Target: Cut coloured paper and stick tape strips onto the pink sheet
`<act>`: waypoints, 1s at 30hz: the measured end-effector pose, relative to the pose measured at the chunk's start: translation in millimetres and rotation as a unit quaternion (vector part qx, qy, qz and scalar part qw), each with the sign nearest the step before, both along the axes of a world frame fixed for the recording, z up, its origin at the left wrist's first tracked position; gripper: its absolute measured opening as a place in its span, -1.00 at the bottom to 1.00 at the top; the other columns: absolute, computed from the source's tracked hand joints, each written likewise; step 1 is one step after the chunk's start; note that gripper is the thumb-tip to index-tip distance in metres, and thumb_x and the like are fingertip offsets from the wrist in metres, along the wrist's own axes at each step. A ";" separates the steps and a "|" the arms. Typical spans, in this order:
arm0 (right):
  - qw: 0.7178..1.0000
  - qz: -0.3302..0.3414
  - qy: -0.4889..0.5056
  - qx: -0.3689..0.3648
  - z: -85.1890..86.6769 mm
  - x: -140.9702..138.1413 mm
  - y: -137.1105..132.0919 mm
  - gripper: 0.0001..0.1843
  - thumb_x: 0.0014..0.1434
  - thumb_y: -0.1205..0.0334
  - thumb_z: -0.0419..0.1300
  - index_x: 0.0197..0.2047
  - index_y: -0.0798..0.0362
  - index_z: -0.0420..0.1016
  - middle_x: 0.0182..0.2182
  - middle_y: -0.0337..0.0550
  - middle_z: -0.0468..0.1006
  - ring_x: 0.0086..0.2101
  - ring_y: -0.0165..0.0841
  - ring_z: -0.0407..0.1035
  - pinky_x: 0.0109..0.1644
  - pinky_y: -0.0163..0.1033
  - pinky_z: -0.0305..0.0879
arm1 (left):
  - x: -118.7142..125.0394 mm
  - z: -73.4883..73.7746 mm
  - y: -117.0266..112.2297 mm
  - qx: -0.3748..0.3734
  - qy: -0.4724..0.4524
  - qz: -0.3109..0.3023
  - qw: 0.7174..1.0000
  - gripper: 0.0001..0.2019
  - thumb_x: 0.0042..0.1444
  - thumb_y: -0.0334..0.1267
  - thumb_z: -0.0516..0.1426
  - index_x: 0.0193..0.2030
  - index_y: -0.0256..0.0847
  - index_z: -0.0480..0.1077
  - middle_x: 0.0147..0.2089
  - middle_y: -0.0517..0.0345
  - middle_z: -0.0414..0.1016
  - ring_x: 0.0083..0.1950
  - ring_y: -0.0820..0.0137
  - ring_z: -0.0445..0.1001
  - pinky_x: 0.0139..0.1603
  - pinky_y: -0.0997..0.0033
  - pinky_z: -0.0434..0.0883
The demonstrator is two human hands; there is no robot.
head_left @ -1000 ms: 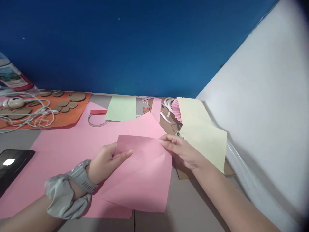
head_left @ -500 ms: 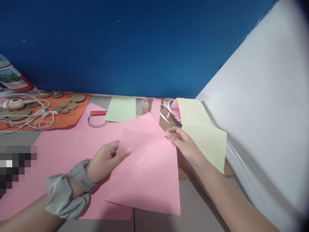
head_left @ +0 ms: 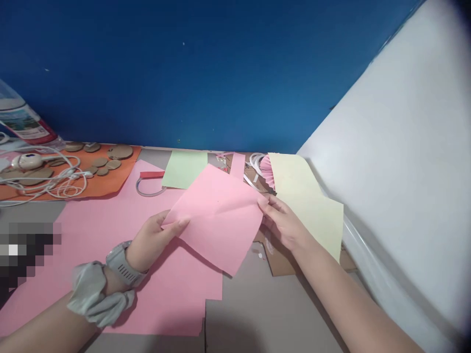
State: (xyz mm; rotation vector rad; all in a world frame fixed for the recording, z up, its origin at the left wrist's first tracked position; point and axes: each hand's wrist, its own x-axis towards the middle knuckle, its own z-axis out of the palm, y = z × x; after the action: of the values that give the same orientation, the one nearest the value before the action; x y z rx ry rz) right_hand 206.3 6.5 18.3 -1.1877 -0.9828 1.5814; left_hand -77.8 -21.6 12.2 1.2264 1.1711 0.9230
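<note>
Between my two hands a pink paper sheet (head_left: 217,215) is held up at a slant, one corner pointing away and one toward me. A faint crease runs across it. My left hand (head_left: 156,238) pinches its left corner, thumb on top and fingers underneath. My right hand (head_left: 281,220) grips the right corner between thumb and fingers. Below lies a larger pink sheet (head_left: 158,289) with a notch at its right front edge. Right of my right hand is a pale yellow sheet (head_left: 309,211), bent over some cardboard (head_left: 283,260).
A green sheet (head_left: 186,169) and a hoop with a red strip (head_left: 151,174) lie behind. At left, an orange sheet (head_left: 114,181) bears cardboard discs (head_left: 119,151) and white earphones (head_left: 31,161), near a plastic bottle (head_left: 27,122). A blue wall (head_left: 221,73) stands behind.
The held pink sheet has turned so its corners now point left and right, and has come off the table's front area. My left hand shifted slightly left; the right moved slightly right.
</note>
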 end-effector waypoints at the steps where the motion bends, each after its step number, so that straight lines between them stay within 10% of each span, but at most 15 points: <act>1: 1.000 0.003 0.020 0.000 0.9 0.3 -0.2 -0.76 0.07 0.04 0.29 -0.38 0.00 0.38 -0.48 -0.33 0.44 -0.46 -0.45 0.34 -0.35 -0.32 0.32 | -0.6 -1.1 1.2 -0.017 -0.046 0.019 0.999 -0.79 0.06 -0.11 0.20 -0.30 -0.23 0.45 -0.33 0.17 0.54 -0.26 0.39 0.48 -0.21 0.46 0.42; 7: 0.994 0.031 0.102 -0.002 4.0 2.4 -3.9 -0.74 0.11 0.05 0.26 -0.44 0.02 0.33 -0.48 -0.36 0.44 -0.44 -0.49 0.35 -0.33 -0.35 0.36 | -1.8 -3.3 7.6 -0.105 -0.239 0.108 0.959 -0.73 -0.11 -0.13 0.33 -0.40 -0.24 0.40 -0.43 0.25 0.49 -0.40 0.50 0.45 -0.33 0.50 0.48; 24: 0.998 -0.060 0.012 0.002 3.8 9.1 4.9 -0.67 -0.03 0.05 0.36 -0.49 0.04 0.31 -0.41 -0.32 0.48 -0.40 -0.51 0.39 -0.25 -0.36 0.41 | -3.1 -8.8 12.4 -0.064 -0.129 0.185 0.972 -0.66 -0.18 -0.07 0.34 -0.49 -0.23 0.31 -0.55 0.34 0.41 -0.51 0.55 0.49 -0.40 0.60 0.52; 30: 0.974 -0.148 -0.122 0.120 -4.8 14.0 9.2 -0.67 0.02 -0.04 0.29 -0.44 0.00 0.30 -0.51 -0.34 0.35 -0.45 -0.44 0.34 -0.31 -0.29 0.40 | -2.4 -10.0 12.8 -0.030 -0.106 0.202 0.973 -0.66 -0.19 -0.12 0.36 -0.51 -0.23 0.29 -0.57 0.29 0.44 -0.48 0.46 0.51 -0.38 0.46 0.54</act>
State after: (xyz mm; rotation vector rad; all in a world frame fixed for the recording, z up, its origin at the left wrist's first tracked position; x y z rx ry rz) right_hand 220.2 15.8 13.5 -1.3088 -1.0624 1.0691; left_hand -80.2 -8.8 2.2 0.8277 1.2868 1.2763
